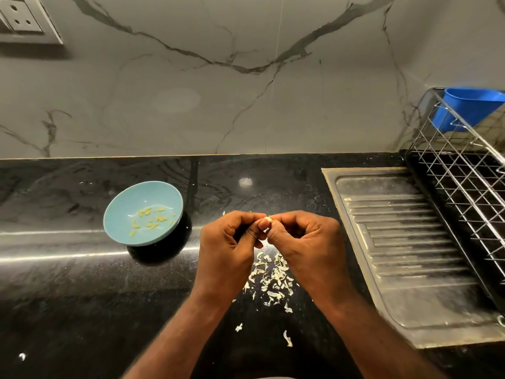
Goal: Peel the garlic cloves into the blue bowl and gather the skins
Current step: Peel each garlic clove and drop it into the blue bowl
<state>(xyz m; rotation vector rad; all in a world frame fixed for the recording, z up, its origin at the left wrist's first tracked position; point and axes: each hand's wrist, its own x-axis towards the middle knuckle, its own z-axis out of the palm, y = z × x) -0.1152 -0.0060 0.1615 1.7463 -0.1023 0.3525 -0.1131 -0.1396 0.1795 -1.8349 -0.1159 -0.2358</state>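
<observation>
My left hand (pixel 228 243) and my right hand (pixel 303 242) meet above the black counter, and both pinch one small garlic clove (pixel 268 219) between their fingertips. Most of the clove is hidden by my fingers. A light blue bowl (pixel 117 214) stands to the left of my hands, holding several peeled yellowish cloves (pixel 151 218). Below my hands, a loose pile of white garlic skins (pixel 272 277) lies on the counter, with a few stray flakes (pixel 287 338) nearer to me.
A steel sink drainboard (pixel 404 253) is set into the counter at the right. Behind it stands a wire dish rack (pixel 464 170) with a blue plastic tub (pixel 467 108). A marble wall rises at the back, with a socket plate (pixel 20 19) at top left.
</observation>
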